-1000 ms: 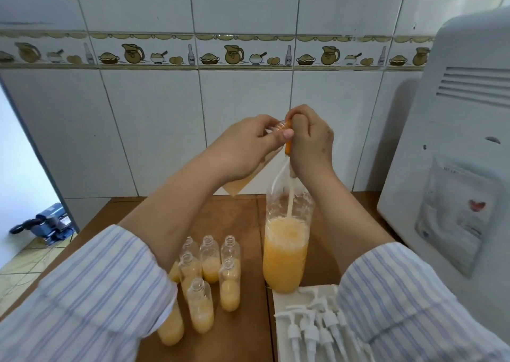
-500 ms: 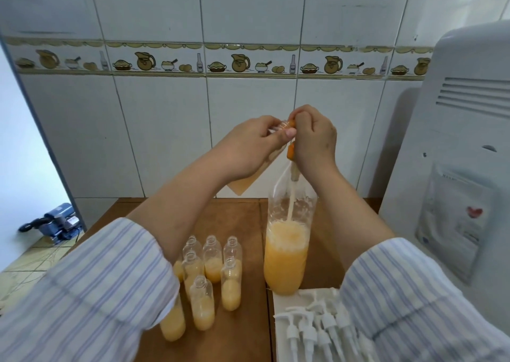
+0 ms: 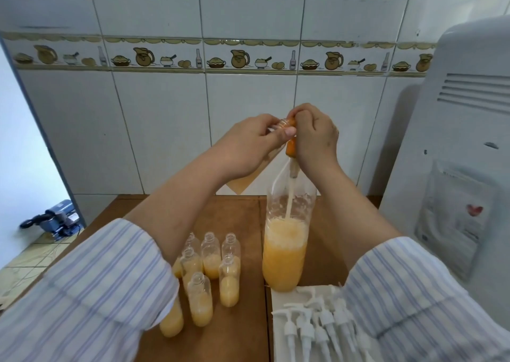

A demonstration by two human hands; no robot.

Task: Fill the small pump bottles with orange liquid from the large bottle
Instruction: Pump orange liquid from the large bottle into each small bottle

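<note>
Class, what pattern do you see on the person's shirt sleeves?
Pale blue and white stripes on the shirt sleeves, clearest in the head view.

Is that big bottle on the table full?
No, roughly half full. The big bottle holds orange liquid only in its lower part; the clear upper part holds a thin stream falling from what the hands hold above it.
</note>
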